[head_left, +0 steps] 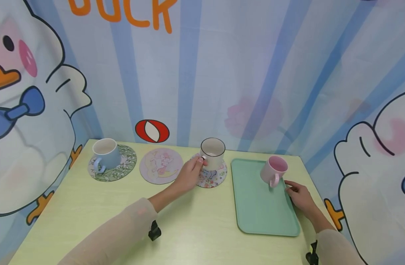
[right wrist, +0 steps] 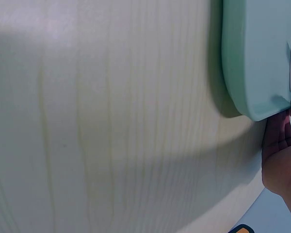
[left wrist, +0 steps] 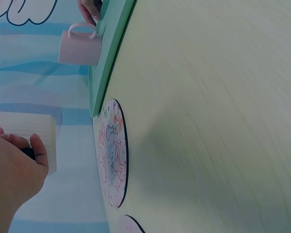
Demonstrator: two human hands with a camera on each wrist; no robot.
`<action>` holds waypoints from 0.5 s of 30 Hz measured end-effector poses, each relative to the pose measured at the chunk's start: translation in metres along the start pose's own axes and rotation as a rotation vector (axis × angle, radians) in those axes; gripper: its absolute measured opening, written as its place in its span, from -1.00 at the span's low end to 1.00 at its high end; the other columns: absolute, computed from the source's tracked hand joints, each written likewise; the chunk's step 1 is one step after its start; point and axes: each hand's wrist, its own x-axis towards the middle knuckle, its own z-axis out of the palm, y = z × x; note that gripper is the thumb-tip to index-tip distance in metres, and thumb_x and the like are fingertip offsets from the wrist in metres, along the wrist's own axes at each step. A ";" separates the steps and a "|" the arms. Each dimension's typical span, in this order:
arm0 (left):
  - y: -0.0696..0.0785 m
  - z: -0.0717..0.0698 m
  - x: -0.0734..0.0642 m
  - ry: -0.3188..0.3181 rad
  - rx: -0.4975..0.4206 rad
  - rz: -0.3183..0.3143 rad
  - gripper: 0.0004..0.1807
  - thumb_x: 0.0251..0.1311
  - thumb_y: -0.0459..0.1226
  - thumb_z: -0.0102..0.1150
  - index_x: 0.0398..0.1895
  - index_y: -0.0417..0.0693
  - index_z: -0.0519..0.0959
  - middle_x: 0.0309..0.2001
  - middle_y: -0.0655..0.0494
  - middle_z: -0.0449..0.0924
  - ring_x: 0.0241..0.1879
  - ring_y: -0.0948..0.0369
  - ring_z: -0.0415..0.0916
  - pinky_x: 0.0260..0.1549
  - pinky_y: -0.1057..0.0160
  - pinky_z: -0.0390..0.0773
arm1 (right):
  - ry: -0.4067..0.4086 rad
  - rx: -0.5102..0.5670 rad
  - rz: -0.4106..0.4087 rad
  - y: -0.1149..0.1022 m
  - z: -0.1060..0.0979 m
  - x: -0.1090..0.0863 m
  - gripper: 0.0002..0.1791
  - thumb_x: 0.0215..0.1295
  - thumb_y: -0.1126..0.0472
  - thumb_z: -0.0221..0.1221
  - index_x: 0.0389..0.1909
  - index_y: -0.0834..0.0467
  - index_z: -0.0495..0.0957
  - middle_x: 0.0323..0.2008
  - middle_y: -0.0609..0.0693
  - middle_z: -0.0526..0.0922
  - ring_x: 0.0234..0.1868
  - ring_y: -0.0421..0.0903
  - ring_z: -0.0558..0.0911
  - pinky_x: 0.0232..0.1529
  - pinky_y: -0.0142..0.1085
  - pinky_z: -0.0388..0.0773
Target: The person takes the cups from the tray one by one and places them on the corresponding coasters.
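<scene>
My left hand grips a white mug with a dark rim by its handle. In the left wrist view the mug hangs off the table, apart from the round floral coaster. On the right lies a green tray, and a pink mug stands upright near its far right corner. My right hand holds the tray's right edge, thumb at the rim and fingers reaching under it, as the right wrist view shows.
A blue mug stands on a green patterned coaster at the far left. Between it and the floral coaster lies a pink round coaster. Behind the pale wooden table hangs a striped cartoon curtain.
</scene>
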 end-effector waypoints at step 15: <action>-0.012 -0.025 -0.004 0.056 0.002 0.004 -0.64 0.74 -0.21 -0.27 -0.02 -0.20 0.55 -0.29 -0.03 0.41 -0.21 0.11 0.39 -0.15 0.16 0.44 | 0.001 -0.010 0.012 0.002 0.001 0.002 -0.47 0.67 0.22 -0.01 0.51 0.38 0.34 -0.02 0.29 0.59 -0.11 0.06 0.53 -0.21 -0.26 0.50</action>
